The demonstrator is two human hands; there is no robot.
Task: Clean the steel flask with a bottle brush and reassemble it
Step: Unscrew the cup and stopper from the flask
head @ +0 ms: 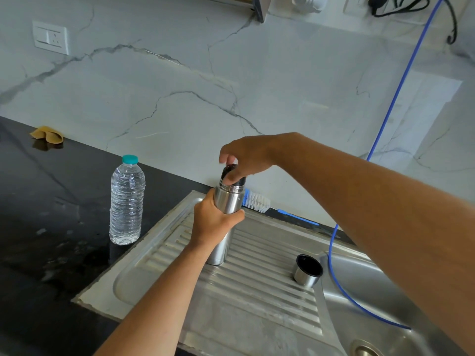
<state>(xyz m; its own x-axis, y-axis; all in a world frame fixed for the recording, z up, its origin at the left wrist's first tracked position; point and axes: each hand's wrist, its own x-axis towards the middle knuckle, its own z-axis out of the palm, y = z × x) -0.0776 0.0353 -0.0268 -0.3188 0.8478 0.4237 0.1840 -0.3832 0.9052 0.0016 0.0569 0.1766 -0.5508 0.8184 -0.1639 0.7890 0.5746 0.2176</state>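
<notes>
Marble-patterned wall panels rise behind a dark stone counter [46,201], into which a steel sink unit is set; its ribbed draining board [257,283] serves as the landmark for everything below.

Standing upright on the ribs near the middle of the draining board is the steel flask [227,201]. The left hand [213,222] wraps around the flask's upper body, fingers curled tight against the metal. The right hand [243,160] reaches in from above, its fingertips and thumb pinched around the black stopper [232,173] sitting at the flask's mouth. Whether the stopper is being screwed in or out cannot be told.

On the draining board's edge nearest the basin stands the flask's steel cup lid [308,271], open end up, well apart from the flask. Behind the draining board, against the wall, lies the bottle brush [257,201], white bristles with a blue handle. Off the draining board's left side, on the counter, stands a clear water bottle [127,201] with a teal cap. A thin blue hose [385,119] drops from the wall into the basin [372,291] at the board's right.

To turn the stopper well, the left hand should probably hold the body firmly so it cannot spin or skid on the ribs, while the right keeps the stopper square to the neck so the threads do not cross. Wet steel is likely slippery.
</notes>
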